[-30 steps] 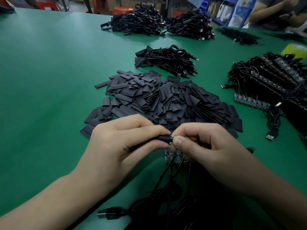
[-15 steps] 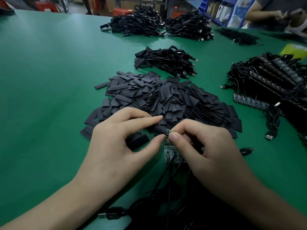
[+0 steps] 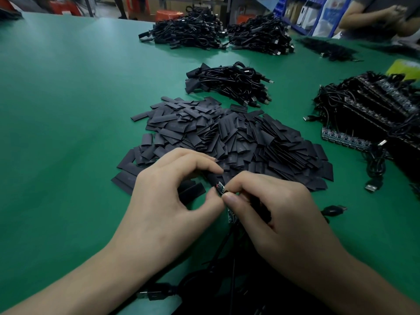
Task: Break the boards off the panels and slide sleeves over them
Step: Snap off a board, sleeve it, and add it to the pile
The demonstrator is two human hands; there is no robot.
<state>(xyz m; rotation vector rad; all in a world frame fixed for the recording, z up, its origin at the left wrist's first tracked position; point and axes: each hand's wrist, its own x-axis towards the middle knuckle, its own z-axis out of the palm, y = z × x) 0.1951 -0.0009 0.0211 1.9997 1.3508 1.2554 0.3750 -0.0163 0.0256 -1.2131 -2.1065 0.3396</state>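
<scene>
"Now, status?"
"Left hand (image 3: 168, 201) pinches a sleeve (image 3: 211, 178), right hand (image 3: 272, 212) pinches the board (image 3: 220, 188); hands together by the table's (image 3: 68, 110) near edge, before the sleeve pile (image 3: 238, 137). Likely risk: a tilted board snags the sleeve mouth, buckling it."

Two bare hands and forearms fill the lower part of the frame. The left hand (image 3: 172, 196) joins a bare left forearm (image 3: 79, 280) that reaches the lower left corner. The right hand (image 3: 279, 210) joins a bare right forearm (image 3: 363, 280) that reaches the lower right corner. The right thumbnail (image 3: 230, 198), near the frame's middle, is short and plain.
</scene>
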